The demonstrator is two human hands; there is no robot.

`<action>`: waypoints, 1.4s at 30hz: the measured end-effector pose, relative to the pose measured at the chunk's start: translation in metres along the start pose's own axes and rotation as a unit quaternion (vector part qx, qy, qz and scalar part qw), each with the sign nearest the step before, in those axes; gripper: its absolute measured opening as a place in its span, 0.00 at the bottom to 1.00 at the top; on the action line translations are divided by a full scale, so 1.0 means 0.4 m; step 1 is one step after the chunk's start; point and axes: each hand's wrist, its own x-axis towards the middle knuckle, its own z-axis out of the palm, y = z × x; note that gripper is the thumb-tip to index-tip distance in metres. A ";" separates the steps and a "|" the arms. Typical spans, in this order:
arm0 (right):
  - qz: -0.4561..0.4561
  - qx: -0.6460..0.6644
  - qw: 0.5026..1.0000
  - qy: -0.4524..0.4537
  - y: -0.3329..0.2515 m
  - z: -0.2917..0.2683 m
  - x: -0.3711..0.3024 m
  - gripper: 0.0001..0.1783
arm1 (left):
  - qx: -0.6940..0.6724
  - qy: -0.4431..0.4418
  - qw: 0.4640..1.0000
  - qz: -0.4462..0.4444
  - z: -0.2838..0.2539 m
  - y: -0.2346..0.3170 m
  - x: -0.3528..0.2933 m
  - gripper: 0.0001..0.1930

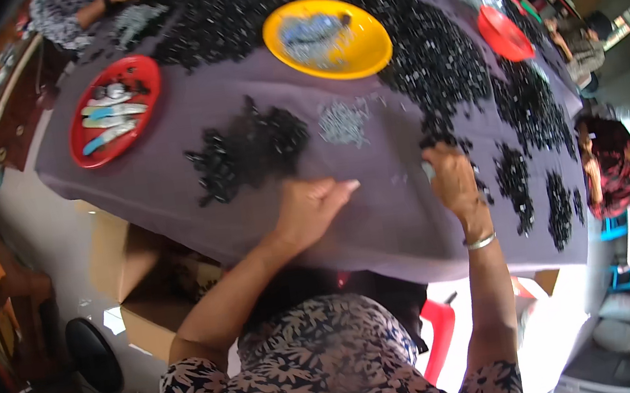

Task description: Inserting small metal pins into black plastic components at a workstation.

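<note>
My left hand (309, 211) is closed above the near part of the cloth-covered table, thumb pointing right. A pale speck shows at its thumb tip; I cannot tell if it is a nail or a small part. Just beyond it lies a loose pile of shiny black pieces (216, 162). My right hand (456, 182), with a bracelet at the wrist, is closed too, beside the near end of a long heap of black pieces (432, 62). Something small and whitish shows at its fingers. Between and beyond both hands sits a small pile of tiny silvery parts (343, 123).
A red tray (77, 140) holding several light-blue and white tools stands left; a yellow bowl (373, 62) with silvery parts is farther back. A red bowl (504, 32) lies far right. Other people sit around the table (384, 239). A cardboard box (149, 326) is below its edge.
</note>
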 end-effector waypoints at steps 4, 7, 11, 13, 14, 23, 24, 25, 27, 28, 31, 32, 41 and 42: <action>0.035 -0.042 0.997 -0.045 -0.041 -0.019 0.018 0.08 | -0.026 0.031 0.999 0.014 0.003 0.016 -0.012 0.26; 0.067 -0.077 0.994 -0.045 -0.042 -0.019 0.003 0.06 | -0.020 0.040 0.998 0.044 0.008 -0.003 -0.012 0.25; 0.107 -0.096 0.989 -0.019 -0.035 -0.014 -0.023 0.05 | 0.054 -0.041 0.997 0.035 -0.005 -0.002 0.006 0.17; 0.108 0.046 0.993 0.013 -0.067 -0.031 -0.026 0.04 | -0.053 0.002 0.994 0.099 0.007 -0.014 0.008 0.07; 0.108 0.045 0.993 0.014 -0.093 -0.040 -0.027 0.04 | -0.053 0.002 0.994 0.100 0.008 -0.017 0.007 0.07; 0.186 0.480 0.857 -0.025 -0.291 -0.007 -0.076 0.06 | -0.079 -0.130 0.985 0.079 0.014 -0.005 -0.017 0.18; 0.186 0.482 0.856 -0.026 -0.299 -0.010 -0.076 0.06 | -0.078 -0.130 0.985 0.077 0.013 -0.005 -0.018 0.18; 0.187 0.483 0.855 -0.028 -0.306 -0.012 -0.077 0.06 | -0.087 -0.128 0.986 0.064 0.012 -0.006 -0.018 0.18; 0.183 0.471 0.863 -0.024 -0.312 -0.011 -0.083 0.07 | -0.098 -0.126 0.986 0.048 0.013 -0.004 -0.019 0.17; 0.177 0.457 0.871 -0.019 -0.313 -0.011 -0.084 0.07 | -0.107 -0.126 0.985 0.041 0.012 -0.001 -0.017 0.17; 0.159 0.389 0.908 -0.006 -0.320 -0.013 -0.089 0.08 | -0.120 -0.137 0.983 0.014 0.006 0.010 -0.016 0.15; 0.161 0.389 0.907 -0.006 -0.324 -0.014 -0.087 0.08 | -0.125 -0.145 0.982 -0.001 0.005 0.012 -0.015 0.15; 0.153 0.375 0.913 0.040 -0.328 0.001 -0.104 0.08 | -0.132 -0.147 0.980 -0.005 0.015 0.014 -0.033 0.15; 0.179 0.420 0.889 0.031 -0.320 0.010 -0.109 0.07 | -0.133 -0.151 0.979 -0.007 0.012 0.021 -0.032 0.15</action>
